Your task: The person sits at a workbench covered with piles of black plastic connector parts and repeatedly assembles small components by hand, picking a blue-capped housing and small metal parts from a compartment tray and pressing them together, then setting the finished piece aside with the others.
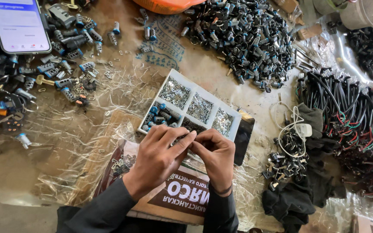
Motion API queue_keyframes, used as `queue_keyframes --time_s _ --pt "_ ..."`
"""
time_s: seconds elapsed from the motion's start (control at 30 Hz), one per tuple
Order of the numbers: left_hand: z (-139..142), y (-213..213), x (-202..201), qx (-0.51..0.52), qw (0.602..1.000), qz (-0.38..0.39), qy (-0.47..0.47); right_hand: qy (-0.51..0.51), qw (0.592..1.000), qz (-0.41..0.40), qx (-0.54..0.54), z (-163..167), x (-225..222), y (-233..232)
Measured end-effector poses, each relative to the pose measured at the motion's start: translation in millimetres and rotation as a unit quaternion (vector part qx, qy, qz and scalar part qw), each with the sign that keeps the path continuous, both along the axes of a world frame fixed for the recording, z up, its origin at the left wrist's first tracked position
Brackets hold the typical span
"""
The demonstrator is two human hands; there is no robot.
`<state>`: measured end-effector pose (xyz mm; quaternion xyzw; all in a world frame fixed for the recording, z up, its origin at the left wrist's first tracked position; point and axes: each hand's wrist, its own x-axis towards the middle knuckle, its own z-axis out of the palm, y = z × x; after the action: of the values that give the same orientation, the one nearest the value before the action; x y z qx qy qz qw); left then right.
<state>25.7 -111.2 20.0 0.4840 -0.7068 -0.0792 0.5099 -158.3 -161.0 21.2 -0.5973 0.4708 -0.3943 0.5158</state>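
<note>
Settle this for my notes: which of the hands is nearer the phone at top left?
Left. The left hand lies below and right of the phone; the right hand sits farther right.

A single head-worn camera looks almost straight down from above the person's own forearms, near enough that the left hand [158, 157] and right hand [214, 157] sit low in the middle of the frame. The view faces away from the body, so the white compartment tray [234, 118] lies just beyond the hands. Farther out, it takes in the heap of small lock cylinders [242, 36] at the top and the black wire bundles [346, 108] along the right edge.
</note>
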Motion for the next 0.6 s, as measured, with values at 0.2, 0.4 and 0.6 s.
queue_keyframes --time_s 0.2,0.4,0.6 --pt "3.1 -2.1 -3.5 -0.001 1.000 0.020 0.010 0.000 1.000 -0.005 0.027 -0.6 -1.0 -0.3" --pt "8.2 -1.4 -5.6 0.032 0.997 0.046 0.048 -0.012 0.999 0.007 0.029 10.2 -0.2 -3.1" --pt "12.3 0.7 -7.0 0.071 0.990 0.045 0.113 0.244 0.950 -0.111 -0.159 26.8 2.7 5.3"
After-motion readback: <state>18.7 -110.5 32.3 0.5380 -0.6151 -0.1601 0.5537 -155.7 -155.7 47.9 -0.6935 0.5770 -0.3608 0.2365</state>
